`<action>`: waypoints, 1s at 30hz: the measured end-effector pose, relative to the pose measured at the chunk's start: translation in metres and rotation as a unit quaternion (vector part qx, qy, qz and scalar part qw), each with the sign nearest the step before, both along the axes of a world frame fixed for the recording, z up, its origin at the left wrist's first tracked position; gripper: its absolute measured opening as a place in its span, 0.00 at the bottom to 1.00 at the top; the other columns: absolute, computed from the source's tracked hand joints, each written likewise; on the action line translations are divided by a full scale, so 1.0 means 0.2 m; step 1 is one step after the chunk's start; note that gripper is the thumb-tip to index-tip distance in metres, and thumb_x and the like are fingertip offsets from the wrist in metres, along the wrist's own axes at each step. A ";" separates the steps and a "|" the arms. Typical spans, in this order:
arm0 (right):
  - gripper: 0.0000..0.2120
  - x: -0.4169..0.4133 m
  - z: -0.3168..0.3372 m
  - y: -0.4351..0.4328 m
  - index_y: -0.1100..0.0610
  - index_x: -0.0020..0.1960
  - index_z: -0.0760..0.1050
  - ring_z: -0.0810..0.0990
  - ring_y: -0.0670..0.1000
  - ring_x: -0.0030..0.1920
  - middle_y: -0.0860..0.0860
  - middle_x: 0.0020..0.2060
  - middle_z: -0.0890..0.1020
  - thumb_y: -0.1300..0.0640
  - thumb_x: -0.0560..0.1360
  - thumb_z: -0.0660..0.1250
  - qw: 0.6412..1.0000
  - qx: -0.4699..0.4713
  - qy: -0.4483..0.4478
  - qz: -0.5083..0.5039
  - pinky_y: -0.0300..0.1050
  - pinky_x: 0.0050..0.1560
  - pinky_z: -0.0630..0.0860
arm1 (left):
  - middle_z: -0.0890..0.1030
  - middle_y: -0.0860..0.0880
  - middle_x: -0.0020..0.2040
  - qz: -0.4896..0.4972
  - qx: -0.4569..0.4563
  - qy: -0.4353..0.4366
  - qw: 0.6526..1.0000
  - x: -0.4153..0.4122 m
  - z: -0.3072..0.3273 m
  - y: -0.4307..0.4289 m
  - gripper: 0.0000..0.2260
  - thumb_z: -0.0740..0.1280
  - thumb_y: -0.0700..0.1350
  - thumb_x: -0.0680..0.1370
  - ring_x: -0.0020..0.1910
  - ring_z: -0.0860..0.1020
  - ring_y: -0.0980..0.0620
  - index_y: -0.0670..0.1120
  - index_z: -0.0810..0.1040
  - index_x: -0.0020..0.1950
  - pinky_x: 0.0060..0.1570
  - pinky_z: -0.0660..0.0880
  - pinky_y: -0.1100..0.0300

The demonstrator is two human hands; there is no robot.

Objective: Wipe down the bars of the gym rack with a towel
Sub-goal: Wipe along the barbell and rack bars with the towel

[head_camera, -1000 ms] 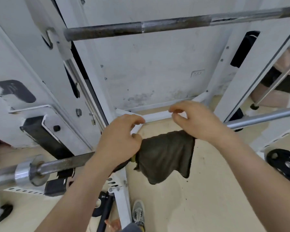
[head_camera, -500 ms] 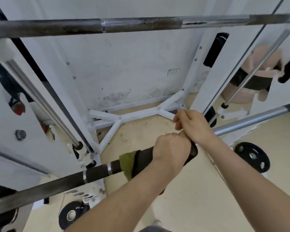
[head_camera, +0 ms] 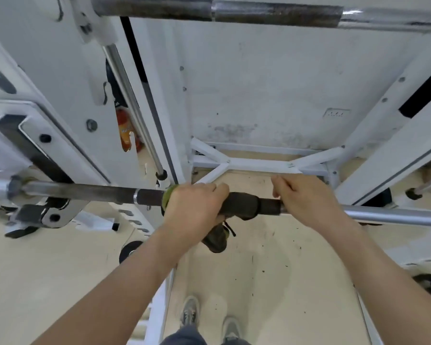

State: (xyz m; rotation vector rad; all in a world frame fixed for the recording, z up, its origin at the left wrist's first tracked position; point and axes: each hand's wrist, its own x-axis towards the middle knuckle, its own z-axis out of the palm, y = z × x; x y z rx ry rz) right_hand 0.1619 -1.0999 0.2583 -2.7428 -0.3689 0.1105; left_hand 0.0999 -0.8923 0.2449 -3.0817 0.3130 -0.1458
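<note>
Now left hand [head_camera: 194, 207] and right hand [head_camera: 306, 200] wider apart, towel [head_camera: 243, 206] round bar [head_camera: 85, 191]

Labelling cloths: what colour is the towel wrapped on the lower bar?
The towel is dark olive-brown, green edge by the left hand; head view.

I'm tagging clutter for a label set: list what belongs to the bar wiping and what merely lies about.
In the job: towel wrapped round the lower bar; left hand gripping it; right hand on that bar; upper bar.
Lying about: fire extinguisher; weight plate on the floor; wall socket.
</note>
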 end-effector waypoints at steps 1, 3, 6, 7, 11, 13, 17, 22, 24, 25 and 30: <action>0.22 0.00 -0.01 0.00 0.57 0.35 0.74 0.74 0.51 0.30 0.50 0.28 0.77 0.48 0.80 0.51 1.000 -0.012 -0.017 0.014 0.43 0.30 0.68 | 0.78 0.54 0.43 0.024 -0.002 0.020 1.000 0.00 0.02 0.01 0.13 0.64 0.59 0.75 0.40 0.78 0.50 0.53 0.70 0.54 0.42 0.76 0.55; 0.20 -0.02 -0.03 0.04 0.57 0.35 0.69 0.69 0.51 0.26 0.50 0.26 0.72 0.50 0.80 0.51 0.995 -0.056 -0.073 0.040 0.44 0.25 0.62 | 0.76 0.53 0.38 0.046 -0.018 0.047 0.998 0.03 0.03 -0.04 0.12 0.65 0.58 0.74 0.37 0.77 0.52 0.52 0.71 0.50 0.39 0.77 0.56; 0.21 -0.02 -0.05 0.06 0.56 0.32 0.67 0.70 0.51 0.26 0.50 0.25 0.73 0.50 0.81 0.53 0.996 -0.014 -0.088 0.011 0.43 0.25 0.64 | 0.69 0.54 0.32 0.017 0.006 -0.005 1.000 0.08 -0.01 -0.25 0.13 0.65 0.55 0.73 0.29 0.70 0.52 0.49 0.66 0.42 0.28 0.66 0.59; 0.21 -0.02 -0.05 0.06 0.56 0.31 0.67 0.72 0.51 0.27 0.51 0.26 0.74 0.50 0.81 0.53 0.996 -0.008 -0.087 0.000 0.44 0.27 0.66 | 0.68 0.54 0.30 -0.004 0.011 -0.032 0.999 0.08 -0.02 -0.30 0.16 0.68 0.56 0.71 0.26 0.69 0.51 0.48 0.64 0.39 0.26 0.62 0.60; 0.20 0.01 -0.05 0.04 0.56 0.35 0.70 0.74 0.54 0.32 0.51 0.30 0.76 0.48 0.80 0.50 0.998 -0.009 -0.055 -0.020 0.48 0.32 0.69 | 0.68 0.52 0.25 -0.053 0.019 -0.106 0.993 0.09 -0.09 -0.28 0.19 0.74 0.56 0.66 0.20 0.65 0.50 0.49 0.65 0.35 0.24 0.57 0.62; 0.19 0.01 -0.01 0.05 0.56 0.38 0.72 0.76 0.55 0.35 0.53 0.33 0.78 0.49 0.81 0.52 1.000 -0.006 -0.020 0.005 0.48 0.36 0.73 | 0.64 0.53 0.26 -0.050 0.027 -0.111 0.992 0.08 -0.10 -0.16 0.19 0.73 0.54 0.67 0.22 0.61 0.51 0.49 0.64 0.36 0.24 0.58 0.61; 0.21 -0.05 0.10 0.26 0.51 0.36 0.71 0.76 0.50 0.33 0.50 0.30 0.78 0.43 0.81 0.50 0.992 0.015 -0.008 0.125 0.48 0.38 0.76 | 0.70 0.55 0.29 -0.030 -0.009 -0.090 0.995 0.03 -0.10 0.15 0.11 0.67 0.56 0.73 0.25 0.70 0.53 0.50 0.71 0.41 0.28 0.70 0.60; 0.20 -0.15 0.05 0.67 0.46 0.44 0.70 0.76 0.46 0.35 0.47 0.34 0.77 0.39 0.81 0.44 0.972 -0.053 0.007 0.227 0.39 0.32 0.68 | 0.67 0.55 0.28 0.033 0.031 -0.089 0.995 -0.08 -0.03 0.63 0.13 0.71 0.56 0.68 0.25 0.67 0.52 0.51 0.70 0.36 0.28 0.63 0.61; 0.26 -0.17 0.01 0.75 0.49 0.43 0.72 0.77 0.49 0.32 0.49 0.31 0.77 0.36 0.80 0.42 0.972 -0.093 -0.028 0.213 0.43 0.32 0.74 | 0.69 0.54 0.26 0.058 0.020 -0.097 0.993 -0.12 -0.03 0.83 0.14 0.74 0.54 0.64 0.24 0.71 0.49 0.49 0.71 0.34 0.26 0.68 0.61; 0.29 -0.18 -0.01 0.76 0.51 0.39 0.73 0.77 0.49 0.30 0.49 0.29 0.77 0.34 0.79 0.41 0.975 -0.101 -0.044 0.192 0.46 0.33 0.75 | 0.71 0.53 0.27 0.074 0.015 -0.086 0.993 -0.14 -0.03 0.90 0.14 0.74 0.53 0.64 0.25 0.73 0.48 0.49 0.72 0.34 0.27 0.71 0.60; 0.31 -0.20 -0.03 0.77 0.53 0.34 0.72 0.75 0.53 0.28 0.48 0.26 0.73 0.38 0.80 0.40 0.973 -0.147 -0.103 0.144 0.46 0.34 0.73 | 0.74 0.54 0.30 0.093 0.044 0.002 0.995 -0.13 0.00 0.92 0.11 0.65 0.58 0.70 0.30 0.76 0.51 0.52 0.71 0.37 0.32 0.73 0.59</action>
